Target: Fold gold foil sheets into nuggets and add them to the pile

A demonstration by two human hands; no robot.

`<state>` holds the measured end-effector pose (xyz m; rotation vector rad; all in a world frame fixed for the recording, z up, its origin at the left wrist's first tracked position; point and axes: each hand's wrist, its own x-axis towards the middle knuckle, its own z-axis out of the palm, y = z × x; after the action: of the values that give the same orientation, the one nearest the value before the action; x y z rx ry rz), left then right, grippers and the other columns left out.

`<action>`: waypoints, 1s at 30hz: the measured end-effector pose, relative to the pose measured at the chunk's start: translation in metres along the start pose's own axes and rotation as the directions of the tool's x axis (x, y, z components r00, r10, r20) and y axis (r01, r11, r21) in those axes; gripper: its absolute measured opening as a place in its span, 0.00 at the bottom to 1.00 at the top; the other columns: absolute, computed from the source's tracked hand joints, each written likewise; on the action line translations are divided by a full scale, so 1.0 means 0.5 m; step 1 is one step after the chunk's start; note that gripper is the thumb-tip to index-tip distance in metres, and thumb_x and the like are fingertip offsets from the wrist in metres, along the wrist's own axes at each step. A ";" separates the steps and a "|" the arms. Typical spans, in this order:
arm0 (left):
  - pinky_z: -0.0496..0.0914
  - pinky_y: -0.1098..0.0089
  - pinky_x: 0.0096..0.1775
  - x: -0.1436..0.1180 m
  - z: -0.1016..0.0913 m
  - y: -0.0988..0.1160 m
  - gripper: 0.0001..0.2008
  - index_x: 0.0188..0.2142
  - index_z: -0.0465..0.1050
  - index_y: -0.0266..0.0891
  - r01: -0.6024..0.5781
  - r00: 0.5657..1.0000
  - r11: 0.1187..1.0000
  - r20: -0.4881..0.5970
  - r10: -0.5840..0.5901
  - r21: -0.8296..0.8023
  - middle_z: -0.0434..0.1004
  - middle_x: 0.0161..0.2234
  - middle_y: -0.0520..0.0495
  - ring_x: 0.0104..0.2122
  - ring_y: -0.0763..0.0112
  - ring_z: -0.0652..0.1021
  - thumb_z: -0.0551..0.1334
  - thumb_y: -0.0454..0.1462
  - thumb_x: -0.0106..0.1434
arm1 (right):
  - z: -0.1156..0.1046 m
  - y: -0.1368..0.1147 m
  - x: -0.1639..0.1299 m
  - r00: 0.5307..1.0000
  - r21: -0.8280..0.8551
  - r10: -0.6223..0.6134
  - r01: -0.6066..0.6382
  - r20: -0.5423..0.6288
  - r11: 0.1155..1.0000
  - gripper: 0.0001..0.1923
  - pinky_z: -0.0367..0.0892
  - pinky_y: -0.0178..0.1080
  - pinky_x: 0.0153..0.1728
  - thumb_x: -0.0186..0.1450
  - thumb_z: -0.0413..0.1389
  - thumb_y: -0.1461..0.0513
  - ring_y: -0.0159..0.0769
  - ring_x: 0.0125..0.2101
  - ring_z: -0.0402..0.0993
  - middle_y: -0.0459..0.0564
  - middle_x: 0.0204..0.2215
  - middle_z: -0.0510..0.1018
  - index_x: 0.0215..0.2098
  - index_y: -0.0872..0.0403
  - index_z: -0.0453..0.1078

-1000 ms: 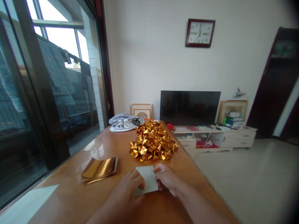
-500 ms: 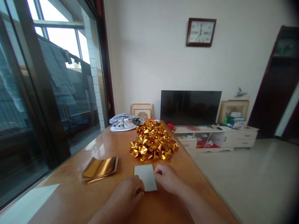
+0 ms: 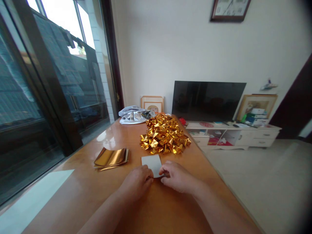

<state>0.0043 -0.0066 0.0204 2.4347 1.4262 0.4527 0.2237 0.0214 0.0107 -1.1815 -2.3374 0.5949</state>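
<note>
I saw both hands resting on the wooden table, the left hand and right hand each with fingers curled down, pinching the near edge of a white sheet of paper (lying flat between them). Just beyond it sat a heap of folded gold pieces; a stack of gold sheets lay to the left.
</note>
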 end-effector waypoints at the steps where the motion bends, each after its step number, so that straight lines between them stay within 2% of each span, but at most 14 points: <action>1: 0.63 0.71 0.37 -0.001 -0.001 0.000 0.08 0.32 0.74 0.40 -0.003 1.000 1.000 -0.001 0.003 -0.002 0.74 0.35 0.46 0.37 0.66 0.74 0.56 0.33 0.62 | 0.000 -0.004 -0.001 1.000 -0.018 -0.005 0.005 0.009 1.000 0.10 0.58 0.33 0.32 0.54 0.60 0.65 0.34 0.34 0.69 0.47 0.34 0.75 0.35 0.51 0.76; 7: 0.64 0.71 0.37 -0.002 0.005 -0.003 0.07 0.32 0.75 0.41 -0.006 1.000 1.000 -0.005 0.006 -0.019 0.74 0.35 0.46 0.37 0.66 0.74 0.57 0.33 0.61 | 0.005 -0.008 0.001 0.999 -0.046 -0.008 0.011 0.048 0.999 0.05 0.58 0.34 0.34 0.58 0.60 0.63 0.36 0.35 0.69 0.47 0.33 0.76 0.33 0.51 0.77; 21: 0.60 0.72 0.32 -0.012 -0.006 -0.019 0.05 0.31 0.75 0.40 0.081 0.996 0.990 0.044 -0.077 -0.114 0.75 0.33 0.49 0.33 0.69 0.73 0.59 0.35 0.59 | -0.007 0.005 0.003 0.989 0.026 -0.027 0.023 0.146 0.999 0.07 0.59 0.32 0.32 0.62 0.56 0.65 0.33 0.31 0.69 0.47 0.32 0.77 0.30 0.53 0.77; 30: 0.56 0.72 0.28 -0.016 -0.014 -0.025 0.10 0.27 0.74 0.38 0.151 0.988 0.982 0.041 -0.147 -0.111 0.74 0.28 0.50 0.28 0.71 0.71 0.56 0.37 0.61 | 0.005 0.015 0.006 0.995 -0.005 0.042 -0.042 0.092 0.999 0.11 0.54 0.33 0.27 0.63 0.55 0.62 0.31 0.27 0.66 0.45 0.25 0.73 0.23 0.54 0.70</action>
<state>-0.0120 -0.0070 0.0210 2.2178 1.5124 0.4444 0.2256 0.0276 0.0051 -1.2315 -2.3954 0.6739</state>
